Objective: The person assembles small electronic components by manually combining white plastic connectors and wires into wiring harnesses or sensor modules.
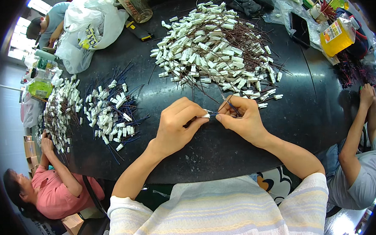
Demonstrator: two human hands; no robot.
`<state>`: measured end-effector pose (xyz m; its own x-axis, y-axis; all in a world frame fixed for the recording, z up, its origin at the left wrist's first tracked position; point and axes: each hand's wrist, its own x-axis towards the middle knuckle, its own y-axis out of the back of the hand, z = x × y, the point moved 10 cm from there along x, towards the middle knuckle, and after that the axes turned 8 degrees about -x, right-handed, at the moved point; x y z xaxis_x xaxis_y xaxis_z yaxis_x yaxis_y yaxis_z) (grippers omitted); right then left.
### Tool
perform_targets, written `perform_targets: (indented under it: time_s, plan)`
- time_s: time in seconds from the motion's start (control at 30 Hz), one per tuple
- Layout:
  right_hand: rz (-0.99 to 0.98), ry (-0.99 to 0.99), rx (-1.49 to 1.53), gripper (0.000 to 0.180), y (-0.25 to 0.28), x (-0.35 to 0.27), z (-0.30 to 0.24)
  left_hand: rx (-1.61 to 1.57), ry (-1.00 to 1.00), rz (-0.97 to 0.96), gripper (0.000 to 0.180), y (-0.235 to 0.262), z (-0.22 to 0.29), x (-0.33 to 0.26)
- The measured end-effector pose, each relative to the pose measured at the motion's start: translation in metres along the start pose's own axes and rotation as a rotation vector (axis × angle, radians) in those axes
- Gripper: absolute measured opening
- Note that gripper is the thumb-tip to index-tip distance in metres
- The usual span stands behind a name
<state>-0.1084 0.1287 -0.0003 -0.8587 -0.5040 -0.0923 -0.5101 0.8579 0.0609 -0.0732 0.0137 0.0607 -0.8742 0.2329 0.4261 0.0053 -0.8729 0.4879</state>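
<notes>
Connector (206,115), small and white, sits pinched at the fingertips of the left hand (177,124), dead centre over the black table (223,149); most of its body is covered by the thumb and forefinger, so its shape is hard to read. Right hand (241,117) is closed narrow on thin blue wires (232,108) that meet the connector; whether they are seated in it can't be told, as the fingers block the joint. At 9 o'clock from the hands lies a loose pile of white connectors with blue wires (111,111); further out at 9, a second pile with dark wires (62,111), partly covered by another person's hand (47,144). At 12 o'clock, well apart, is the big heap of white connectors with brown wires (216,48). Beyond it at 11 stand a white plastic bag (89,24) and a clear jar (134,7), its top cut off by the frame. At 2 o'clock are a dark phone (300,28) and a yellow bottle (336,35). At 3 o'clock another person's arm (358,125) rests on the table edge; what its hand holds is too small to tell.
</notes>
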Motion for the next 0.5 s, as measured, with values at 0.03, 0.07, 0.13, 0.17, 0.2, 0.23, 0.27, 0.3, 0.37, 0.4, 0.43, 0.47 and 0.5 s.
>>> perform_targets:
  time_s: [0.03,0.07,0.13,0.17,0.2,0.23,0.27,0.3,0.37,0.4,0.43,0.47,0.5]
  plan:
    - [-0.001,0.001,0.001,0.008,0.000,0.000,0.000,-0.079,0.097,-0.029,0.015,-0.005,-0.008,-0.002]
    - [-0.010,-0.009,-0.005,0.009,-0.001,0.000,0.001,-0.078,0.098,-0.029,0.015,-0.006,-0.008,-0.003]
    - [-0.012,-0.017,-0.012,0.009,0.000,-0.001,0.002,-0.202,0.192,-0.015,0.013,-0.010,-0.017,-0.003]
    - [-0.030,0.009,-0.032,0.009,-0.001,-0.002,0.001,-0.202,0.190,-0.016,0.013,-0.011,-0.017,-0.002]
    - [-0.052,0.034,-0.049,0.009,-0.003,-0.002,0.000,-0.200,0.159,-0.005,0.013,-0.011,-0.014,0.000]
    - [-0.054,0.036,-0.047,0.009,-0.004,-0.001,0.000,-0.198,0.127,0.007,0.013,-0.010,-0.010,0.000]
    - [-0.058,0.031,-0.036,0.009,-0.005,0.000,0.001,-0.195,0.128,0.008,0.013,-0.007,-0.011,0.001]
    - [-0.060,0.025,-0.026,0.008,-0.006,0.001,0.002,-0.191,0.200,-0.071,0.013,-0.010,-0.018,0.001]
    - [-0.047,0.003,-0.033,0.008,-0.005,0.003,0.006,-0.243,0.309,-0.201,0.014,-0.008,-0.032,0.006]
    - [-0.025,-0.022,-0.046,0.008,-0.003,0.002,0.006,-0.130,0.247,-0.102,0.014,0.006,-0.033,0.020]
    - [-0.029,-0.017,-0.044,0.008,-0.002,0.001,0.005,-0.003,0.193,0.003,0.013,0.020,-0.032,0.031]
    - [-0.040,-0.015,-0.029,0.009,-0.001,0.000,0.005,0.120,0.119,0.050,0.013,0.025,-0.032,0.041]
    - [-0.052,-0.016,-0.018,0.011,-0.002,0.001,0.005,0.240,0.046,0.099,0.013,0.029,-0.036,0.049]
